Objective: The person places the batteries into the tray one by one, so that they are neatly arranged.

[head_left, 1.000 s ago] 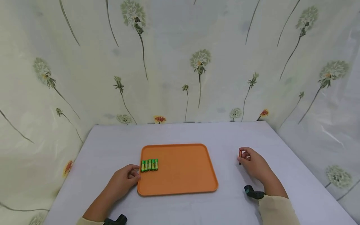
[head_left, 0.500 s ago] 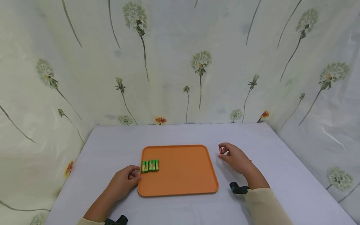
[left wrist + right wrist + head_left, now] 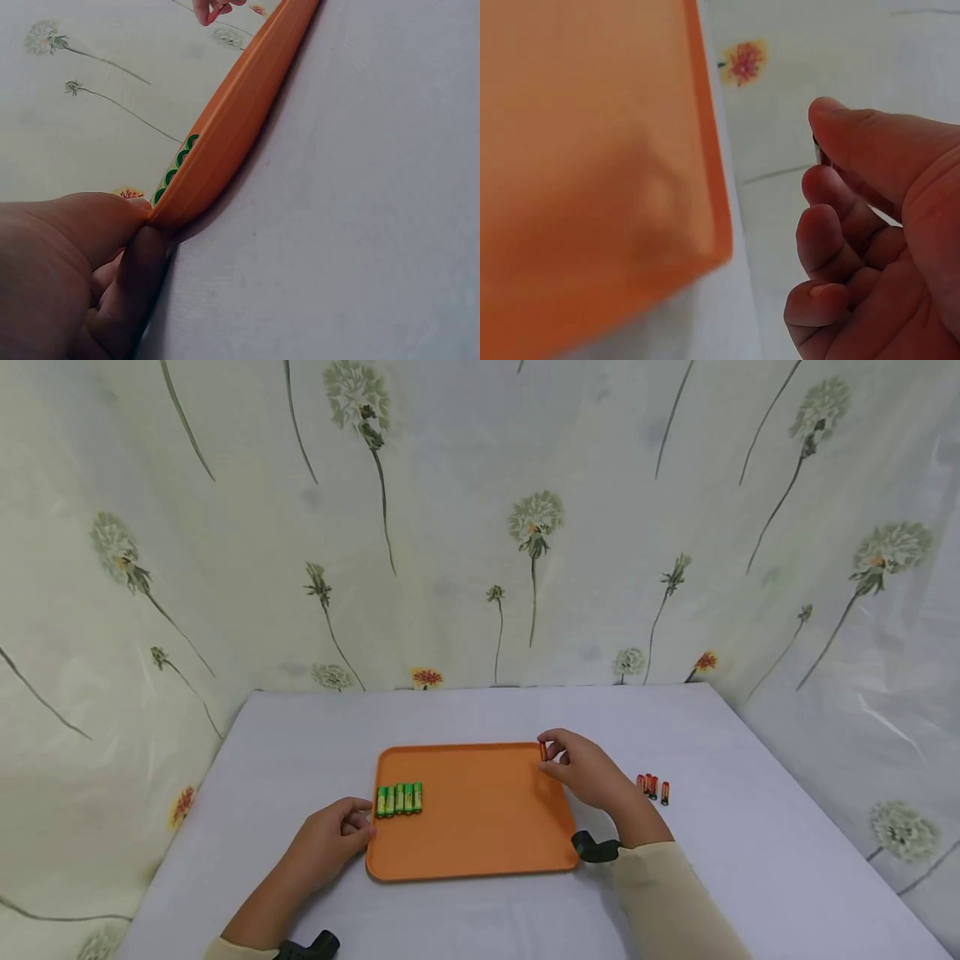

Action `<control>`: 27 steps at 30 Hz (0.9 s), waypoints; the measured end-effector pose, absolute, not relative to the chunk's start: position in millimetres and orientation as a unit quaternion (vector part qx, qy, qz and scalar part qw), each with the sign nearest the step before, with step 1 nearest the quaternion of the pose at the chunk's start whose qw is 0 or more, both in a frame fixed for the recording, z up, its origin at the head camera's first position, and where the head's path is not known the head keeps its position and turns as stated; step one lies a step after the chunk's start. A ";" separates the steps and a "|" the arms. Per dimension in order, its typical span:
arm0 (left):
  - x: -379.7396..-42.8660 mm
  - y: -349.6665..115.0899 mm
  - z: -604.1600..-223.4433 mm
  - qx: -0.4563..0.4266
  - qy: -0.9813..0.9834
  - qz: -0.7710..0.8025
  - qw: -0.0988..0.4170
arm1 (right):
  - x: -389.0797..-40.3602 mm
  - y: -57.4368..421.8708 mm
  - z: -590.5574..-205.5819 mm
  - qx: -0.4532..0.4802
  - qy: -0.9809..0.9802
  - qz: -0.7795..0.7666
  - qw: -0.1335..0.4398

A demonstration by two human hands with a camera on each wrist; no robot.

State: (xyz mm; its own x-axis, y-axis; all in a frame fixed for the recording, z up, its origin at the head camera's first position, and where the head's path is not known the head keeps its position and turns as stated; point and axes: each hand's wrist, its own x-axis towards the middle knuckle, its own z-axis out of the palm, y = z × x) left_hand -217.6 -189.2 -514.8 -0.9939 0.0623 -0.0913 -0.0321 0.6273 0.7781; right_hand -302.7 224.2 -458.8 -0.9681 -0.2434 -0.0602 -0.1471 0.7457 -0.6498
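My right hand point(image 3: 585, 770) pinches a red battery point(image 3: 543, 751) between thumb and fingertips, over the far right corner of an orange tray point(image 3: 480, 852). Most of that battery is hidden by the fingers in the right wrist view, where only one end point(image 3: 821, 154) shows. At the tray's left side, my left hand point(image 3: 333, 843) grips the rim between thumb and fingers. A row of several green batteries point(image 3: 400, 800) lies inside the tray along its left edge. The left wrist view shows their round ends point(image 3: 180, 159) just above the rim.
Several more red batteries point(image 3: 652, 787) lie on the white-covered table point(image 3: 465, 918), right of the tray and beyond my right forearm. A curtain with dandelion prints point(image 3: 450, 527) stands behind the table and along both sides.
My right hand has carried the red battery leftward, from the table's right part to above the tray's far right corner. The loose red batteries have come into view. My left hand stays put.
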 end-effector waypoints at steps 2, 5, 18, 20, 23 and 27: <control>-217.7 -189.3 -513.1 0.010 0.900 0.432 0.055 | -303.8 217.0 -458.8 -0.106 0.927 -0.352 0.073; -218.2 -189.2 -511.0 0.011 0.900 0.432 0.055 | -305.2 205.9 -459.0 -0.111 0.921 -0.366 0.076; -217.7 -188.1 -516.7 0.001 0.900 0.432 0.056 | -302.9 157.1 -465.8 -0.153 0.908 -0.377 0.097; -217.5 -187.4 -517.1 0.002 0.899 0.434 0.055 | -302.2 151.6 -464.9 -0.159 0.908 -0.376 0.096; -216.8 -187.5 -516.3 0.005 0.900 0.432 0.052 | -300.9 142.6 -464.8 -0.172 0.906 -0.372 0.102; -215.2 -187.9 -513.4 0.004 0.902 0.429 0.055 | -299.5 131.0 -466.5 -0.196 0.901 -0.368 0.117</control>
State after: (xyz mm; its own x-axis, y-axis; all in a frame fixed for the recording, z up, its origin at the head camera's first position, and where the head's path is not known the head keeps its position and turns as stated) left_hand -215.2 -187.9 -513.4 -0.9939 0.0539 -0.0963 -0.0407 0.6321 0.7738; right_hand -299.5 131.0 -466.5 -0.8962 -0.4386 -0.0667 -0.2665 0.6525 -0.7094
